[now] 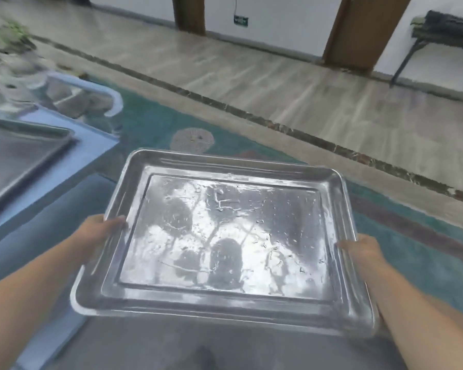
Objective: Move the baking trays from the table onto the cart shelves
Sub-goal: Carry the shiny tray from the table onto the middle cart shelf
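Baking tray (225,233) — left hand (102,231) grips left rim | right hand (364,249) grips right rim

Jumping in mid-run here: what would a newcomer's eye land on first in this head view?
First the shiny baking tray in the middle of the view, held out in front of the person, its base mirroring bright light. The left hand grips its left rim and the right hand its right rim, thumbs on top. At far left a second tray lies on the blue table.
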A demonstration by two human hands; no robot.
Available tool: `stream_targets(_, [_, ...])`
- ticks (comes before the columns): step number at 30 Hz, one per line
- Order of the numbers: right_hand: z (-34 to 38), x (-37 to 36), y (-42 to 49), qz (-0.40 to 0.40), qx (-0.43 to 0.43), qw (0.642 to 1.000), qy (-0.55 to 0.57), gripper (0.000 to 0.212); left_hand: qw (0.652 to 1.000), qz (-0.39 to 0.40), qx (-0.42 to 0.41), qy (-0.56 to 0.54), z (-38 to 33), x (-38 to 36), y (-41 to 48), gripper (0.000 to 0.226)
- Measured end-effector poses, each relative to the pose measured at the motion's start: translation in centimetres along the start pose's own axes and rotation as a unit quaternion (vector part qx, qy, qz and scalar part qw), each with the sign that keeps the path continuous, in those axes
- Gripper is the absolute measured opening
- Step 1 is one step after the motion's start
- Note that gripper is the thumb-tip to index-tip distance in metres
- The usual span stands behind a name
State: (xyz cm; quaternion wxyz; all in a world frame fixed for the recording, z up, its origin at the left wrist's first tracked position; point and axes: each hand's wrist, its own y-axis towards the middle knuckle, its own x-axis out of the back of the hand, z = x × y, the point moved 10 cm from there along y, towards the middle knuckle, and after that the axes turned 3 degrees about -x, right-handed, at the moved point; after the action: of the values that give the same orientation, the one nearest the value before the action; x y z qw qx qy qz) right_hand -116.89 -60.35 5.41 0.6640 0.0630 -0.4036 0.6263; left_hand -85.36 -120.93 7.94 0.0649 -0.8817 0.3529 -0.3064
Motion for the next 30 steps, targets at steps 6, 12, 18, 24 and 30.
stream_targets(6, [11.1,-12.0,-0.3,0.064,0.064,0.995,-0.046,0.048,0.995,-0.085,0.055,-0.024,6.2,10.4,0.1,0.028])
stream_targets(12, [20.2,-22.5,-2.3,0.136,0.147,0.975,-0.092,0.026,0.979,-0.148,0.134,-0.044,13.3,16.8,-4.7,0.018])
stream_targets(18, [24.5,-32.6,-5.1,0.211,0.21,0.947,-0.117,0.026,0.948,-0.228,0.217,-0.046,19.0,19.4,-11.3,0.017])
stream_targets(24, [26.3,-40.3,-6.6,0.303,0.234,0.906,-0.178,0.042,0.906,-0.284,0.302,-0.09,22.8,18.6,-18.2,0.017])
stream_targets(30, [26.5,-46.1,-7.7,0.335,0.256,0.874,-0.241,0.05,0.869,-0.326,0.353,-0.114,26.0,16.6,-21.7,0.01])
